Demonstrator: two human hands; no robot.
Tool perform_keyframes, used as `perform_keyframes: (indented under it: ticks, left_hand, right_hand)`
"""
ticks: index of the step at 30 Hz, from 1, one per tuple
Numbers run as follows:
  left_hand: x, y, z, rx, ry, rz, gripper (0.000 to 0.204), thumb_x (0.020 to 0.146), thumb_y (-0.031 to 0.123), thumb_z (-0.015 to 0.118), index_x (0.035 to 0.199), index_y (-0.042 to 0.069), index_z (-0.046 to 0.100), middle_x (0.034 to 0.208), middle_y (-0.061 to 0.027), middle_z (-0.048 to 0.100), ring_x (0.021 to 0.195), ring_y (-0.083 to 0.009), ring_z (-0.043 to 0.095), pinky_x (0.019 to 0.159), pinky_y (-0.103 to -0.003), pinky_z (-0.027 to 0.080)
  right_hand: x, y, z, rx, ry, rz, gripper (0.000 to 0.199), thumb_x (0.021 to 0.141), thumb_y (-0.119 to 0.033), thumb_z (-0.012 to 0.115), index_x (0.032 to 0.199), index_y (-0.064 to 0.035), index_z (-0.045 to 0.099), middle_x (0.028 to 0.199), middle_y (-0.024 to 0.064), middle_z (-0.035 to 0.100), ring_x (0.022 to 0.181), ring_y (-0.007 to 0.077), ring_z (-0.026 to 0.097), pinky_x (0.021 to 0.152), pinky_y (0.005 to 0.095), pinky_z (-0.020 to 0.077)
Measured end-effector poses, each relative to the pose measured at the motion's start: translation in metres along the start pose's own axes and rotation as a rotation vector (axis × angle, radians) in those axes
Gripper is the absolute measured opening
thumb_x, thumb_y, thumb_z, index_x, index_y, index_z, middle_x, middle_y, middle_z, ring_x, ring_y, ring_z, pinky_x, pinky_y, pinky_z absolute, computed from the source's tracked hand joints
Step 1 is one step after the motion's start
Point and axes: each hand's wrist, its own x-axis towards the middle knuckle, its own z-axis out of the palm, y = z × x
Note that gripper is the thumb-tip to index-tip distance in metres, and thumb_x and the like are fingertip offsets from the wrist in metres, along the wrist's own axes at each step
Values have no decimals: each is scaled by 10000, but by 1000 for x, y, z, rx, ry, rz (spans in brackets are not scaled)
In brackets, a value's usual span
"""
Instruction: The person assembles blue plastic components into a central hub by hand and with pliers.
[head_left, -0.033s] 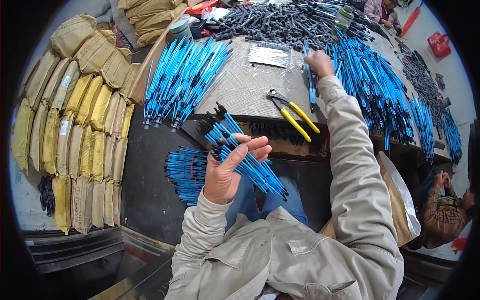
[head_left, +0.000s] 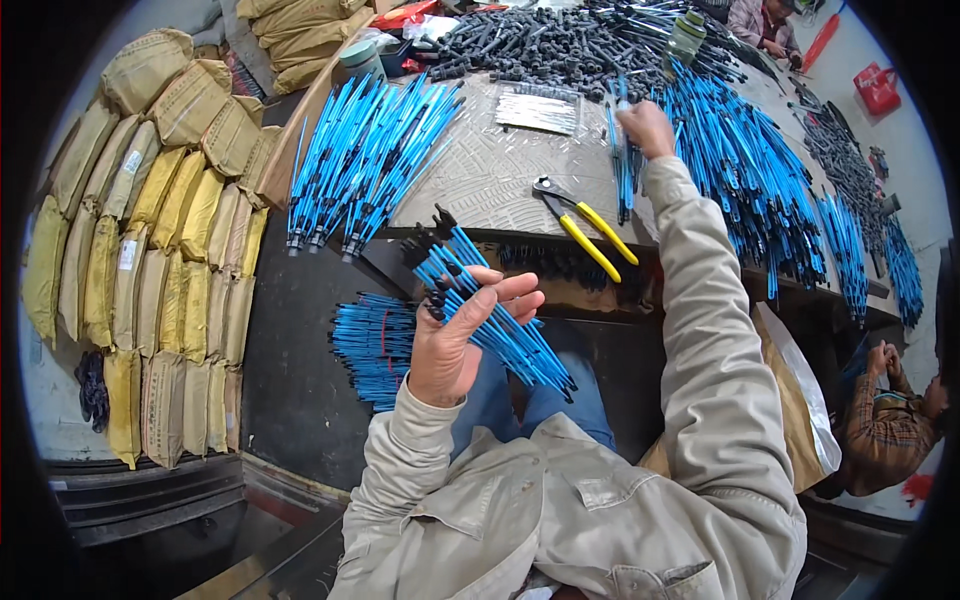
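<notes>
So the left hand (head_left: 450, 345) has a bundle (head_left: 518, 348) of blue sticks, long axis slanting: black ends up-left past the thumb, tails down-right below the fingers. Right hand (head_left: 645, 128) is at some loose sticks (head_left: 624, 178) pointing away on the desk (head_left: 490, 195); can't tell if it's pinching any. Pliers (head_left: 575, 233) lie nearer me.

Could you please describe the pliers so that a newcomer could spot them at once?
Find the grey patterned worktable, with blue sticks heaped at either side. At its near edge, nearer the body than the right hand and slightly left of it, lie the pliers. Their bright yellow handles set them apart from those sticks.
</notes>
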Motion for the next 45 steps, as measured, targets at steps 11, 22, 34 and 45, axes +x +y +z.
perform_keyframes:
  ticks: [11, 22, 34, 45]
  left_hand:
    - [-4, -29, -1, 97, 155, 84, 208, 908, 159, 520, 1084, 51, 538, 1021, -177, 630, 871, -233, 643, 753, -344, 522]
    - [-30, -35, 31, 312, 21, 210, 210, 917, 165, 499, 1078, 35, 539, 918, -126, 652, 774, -196, 644, 683, -308, 514]
    - [-39, -41, 34, 241, 56, 361, 150, 918, 138, 503, 1022, 48, 562, 848, -65, 640, 713, -151, 636, 608, -255, 490]
    - [-28, -42, 43, 218, 137, 393, 146, 893, 129, 560, 1007, 39, 555, 778, -48, 615, 642, -137, 604, 562, -243, 463]
  right_hand:
    - [-235, -7, -125, 853, 733, -502, 170, 902, -87, 532, 1023, 26, 568, 782, 58, 599, 582, 60, 514, 532, 172, 421]
    - [-349, -52, -71, 756, 286, -765, 207, 800, 55, 601, 1005, 29, 596, 740, 94, 581, 571, 124, 527, 515, 224, 417]
    - [-365, -52, -61, 711, 334, -744, 249, 781, 43, 628, 1028, 19, 601, 763, 121, 590, 619, 192, 577, 549, 248, 451]
    - [-363, -47, -55, 755, 332, -688, 253, 773, -20, 661, 1020, -24, 609, 787, 112, 576, 619, 222, 598, 528, 291, 481]
